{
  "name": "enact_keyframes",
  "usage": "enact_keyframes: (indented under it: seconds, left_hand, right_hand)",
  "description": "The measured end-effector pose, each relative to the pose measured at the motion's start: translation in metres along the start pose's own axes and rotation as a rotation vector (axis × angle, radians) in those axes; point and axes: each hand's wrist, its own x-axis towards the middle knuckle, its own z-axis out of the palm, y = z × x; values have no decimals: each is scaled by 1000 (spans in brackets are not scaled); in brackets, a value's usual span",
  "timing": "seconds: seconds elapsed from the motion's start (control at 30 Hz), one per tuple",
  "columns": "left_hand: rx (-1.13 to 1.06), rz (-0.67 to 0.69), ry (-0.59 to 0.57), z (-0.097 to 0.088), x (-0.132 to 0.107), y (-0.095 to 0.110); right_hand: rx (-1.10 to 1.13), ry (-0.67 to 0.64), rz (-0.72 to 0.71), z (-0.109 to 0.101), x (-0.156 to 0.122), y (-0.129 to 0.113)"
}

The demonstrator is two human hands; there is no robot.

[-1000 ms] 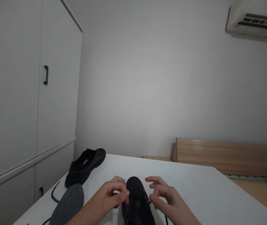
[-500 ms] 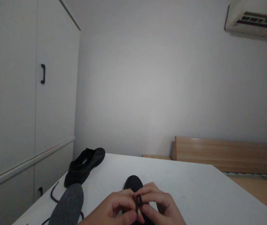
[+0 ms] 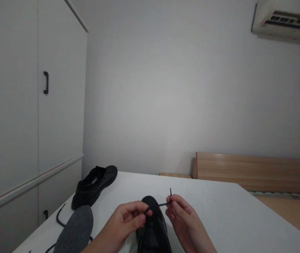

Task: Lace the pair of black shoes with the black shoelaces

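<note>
the black shoelace (image 3: 158, 205) is stretched in a short line just above the toe of the near black shoe (image 3: 153, 225), which stands on the white table (image 3: 218, 214) at the bottom centre, toe pointing away. the right hand (image 3: 185, 219) pinches the lace near its tip between thumb and fingertips, and the tip stands up a little above the fingers. the left hand (image 3: 125, 221) is closed on the other part of the lace, close to the shoe's left side. the lower part of the shoe is cut off by the frame edge, and the hands cover its sides, so i cannot tell which eyelet the lace passes through. both forearms are also cut off at the bottom.

half a second ago the two hands were pressed together over the shoe and covered most of it; now they are apart and the lace is pulled out between them (the toe shows again).

to the left lies a grey insole (image 3: 74, 228), partly out of the picture, with a second lace (image 3: 59, 217) beside it near the table edge. further back on the left is the other black shoe (image 3: 93, 186), without lace as far as i can see. behind are a white wardrobe (image 3: 34, 105), a wooden bed frame (image 3: 252, 172) and an air conditioner (image 3: 284, 19), only partly in view.
</note>
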Motion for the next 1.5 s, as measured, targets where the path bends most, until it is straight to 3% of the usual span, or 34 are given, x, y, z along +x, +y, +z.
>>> enact_keyframes:
  seconds: [0.3,0.43,0.5,0.6,0.8,0.97,1.07,1.33,1.4,1.5]
  left_hand:
    - [71,164,-122,-1,4,-6]
    - [60,204,-160,-1,5,-8]
    - [64,155,-95,-1,4,-5]
    - [6,66,104,-7,4,1]
    - [-294,73,401,-26,10,10]
    - [-345,113,545,-30,14,13]
    - [-336,93,589,-32,17,11]
    - [-298,131,563,-39,14,12]
    - [-279,126,537,-38,13,14]
    - [-42,130,408,-37,11,15]
  right_hand:
    - [-227,-160,-106,9,-6,7]
    - [-410,-120,-121,13,-8,7]
    - [-445,-59,-91,11,-5,2]
    - [-377,46,-35,4,3,-4]
    - [52,263,81,-12,13,-5]
    - [317,293,108,-18,16,-14]
    - [361,270,76,-17,14,-19]
    - [231,211,-13,-15,13,-23]
    - [127,173,-44,-16,15,-22]
    - [-183,82,-100,-18,14,-24]
